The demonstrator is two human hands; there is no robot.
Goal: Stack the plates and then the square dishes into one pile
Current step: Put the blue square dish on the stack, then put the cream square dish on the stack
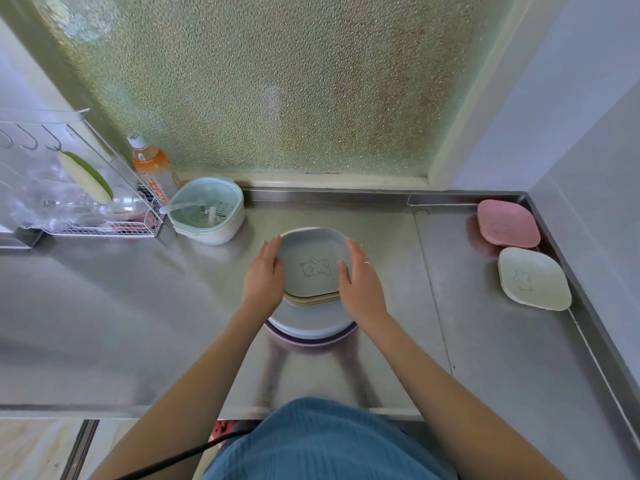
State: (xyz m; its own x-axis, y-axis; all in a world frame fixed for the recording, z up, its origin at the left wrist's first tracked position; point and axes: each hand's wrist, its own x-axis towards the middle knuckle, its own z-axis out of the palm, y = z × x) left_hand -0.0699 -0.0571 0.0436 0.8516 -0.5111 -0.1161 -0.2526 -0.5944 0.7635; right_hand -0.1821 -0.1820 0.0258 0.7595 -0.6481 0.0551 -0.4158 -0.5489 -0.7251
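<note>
A blue-grey square dish [313, 263], smooth and matte with rounded corners and a faint bear outline drawn in its middle, sits on top of the pile at the centre of the steel bench [138, 323]. The left hand [264, 277] and the right hand [360, 280] cup its two sides, fingers lightly curved against the rim and holding it between them; a thin ring shows on the right hand. Under it a few beige square dishes [311, 302] show only as stacked thin edges, so their number is hard to tell. Below these lie round plates: a pale blue-white plate [311, 325] and, at the bottom, a purple plate [311, 340] seen only as a narrow crescent, the far halves of both hidden by the dishes and hands. Well apart on the right, near the bench's raised lip, a pink square dish [508, 223] lies just beyond a pale green square dish [533, 278] with the same faint motif; the two look to be nearly touching. The brushed bench reflects the forearms dully. At the back left stand a mint and white plastic strainer basket [207, 211] with a white handle lying in it, an orange-labelled bottle [152, 168], and a white wire rack [104, 216] wrapped in clear plastic, cut off by the picture's left edge. Pebbled frosted glass [277, 81] rises behind.
</note>
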